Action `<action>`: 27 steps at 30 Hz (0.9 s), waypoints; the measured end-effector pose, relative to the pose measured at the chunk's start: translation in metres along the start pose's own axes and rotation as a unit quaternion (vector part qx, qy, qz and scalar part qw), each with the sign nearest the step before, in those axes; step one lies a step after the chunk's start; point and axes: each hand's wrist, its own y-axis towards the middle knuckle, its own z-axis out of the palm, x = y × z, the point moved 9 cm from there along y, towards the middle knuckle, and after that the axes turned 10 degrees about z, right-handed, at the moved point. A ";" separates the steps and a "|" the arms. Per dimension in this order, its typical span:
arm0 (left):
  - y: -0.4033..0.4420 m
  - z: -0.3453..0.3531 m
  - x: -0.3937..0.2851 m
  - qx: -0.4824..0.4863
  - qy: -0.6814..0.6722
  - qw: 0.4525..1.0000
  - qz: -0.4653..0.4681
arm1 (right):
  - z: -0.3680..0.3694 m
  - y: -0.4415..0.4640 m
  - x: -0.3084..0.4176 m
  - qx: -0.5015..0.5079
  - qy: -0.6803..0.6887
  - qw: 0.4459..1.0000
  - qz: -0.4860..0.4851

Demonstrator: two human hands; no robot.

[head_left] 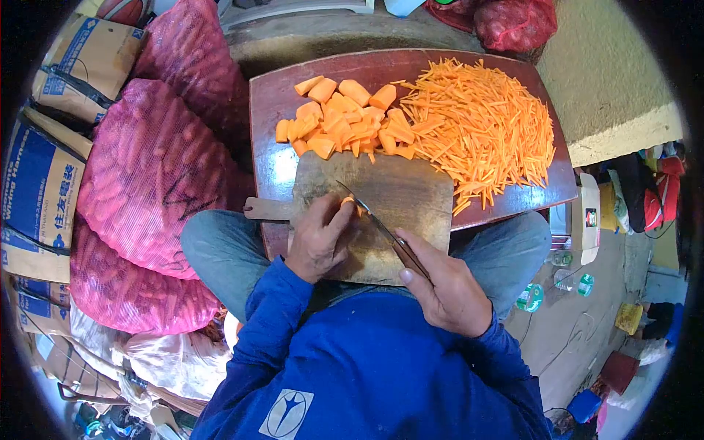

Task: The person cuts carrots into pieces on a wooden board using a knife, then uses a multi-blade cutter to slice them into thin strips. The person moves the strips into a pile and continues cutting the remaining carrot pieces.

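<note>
My right hand (451, 286) is wrapped round the dark handle of a knife (381, 229), whose blade points up and left over a worn wooden cutting board (407, 180). At the blade's tip side, the bent fingers of my left hand (320, 238) press on a small orange carrot piece (348, 201), mostly hidden by the fingers and blade. Behind the board lie carrot chunks (341, 117) in a loose heap. To their right is a large pile of thin carrot strips (484, 128). Both heaps rest on a red-brown table (275, 95).
Pink mesh sacks (158, 176) stand at the left beside cardboard boxes (40, 191). A red mesh bag (515, 23) is at the back. Plastic bottles (563, 279) lie on the floor at right, near an open carton (587, 218). The board's handle juts left.
</note>
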 end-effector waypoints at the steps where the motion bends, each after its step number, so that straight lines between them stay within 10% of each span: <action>1: 0.001 0.001 -0.001 0.009 -0.003 1.000 0.003 | 0.001 0.000 0.000 0.005 -0.014 1.000 -0.003; 27: -0.012 0.005 0.005 -0.019 -0.008 0.999 -0.038 | 0.001 0.027 -0.007 0.030 0.056 0.998 0.027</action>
